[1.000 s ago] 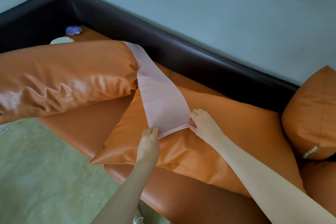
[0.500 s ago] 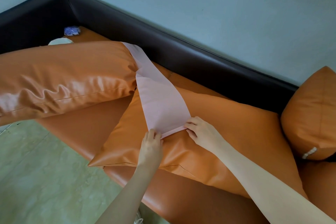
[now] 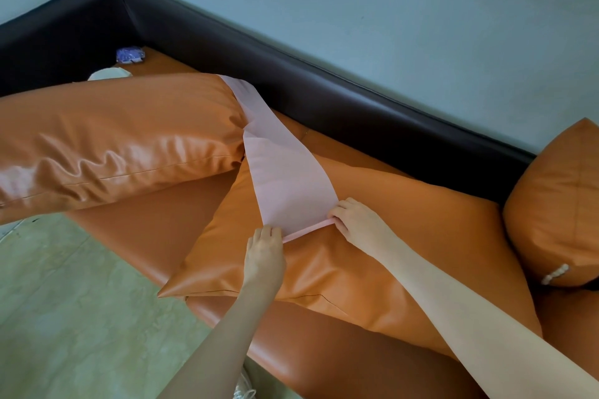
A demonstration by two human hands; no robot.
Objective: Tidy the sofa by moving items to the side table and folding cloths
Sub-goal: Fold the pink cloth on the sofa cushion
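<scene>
A long pale pink cloth point(image 3: 285, 168) lies in a strip across two orange cushions on the sofa, its far end draped over the left cushion point(image 3: 120, 139). Its near end is folded over into a narrow hem on the middle cushion point(image 3: 389, 236). My left hand point(image 3: 264, 253) pinches the left corner of that folded edge. My right hand point(image 3: 359, 220) pinches the right corner, fingers curled on the hem.
The orange sofa point(image 3: 146, 220) has a dark backrest point(image 3: 356, 97) along the wall. A third cushion point(image 3: 557, 204) stands at the right. A small blue-purple item point(image 3: 129, 55) and a pale round object point(image 3: 108, 74) lie at the far left corner. Green floor point(image 3: 64, 317) is below left.
Both hands shifted slightly along the cloth's near edge while keeping hold of it. The folded hem stays in about the same place on the middle cushion.
</scene>
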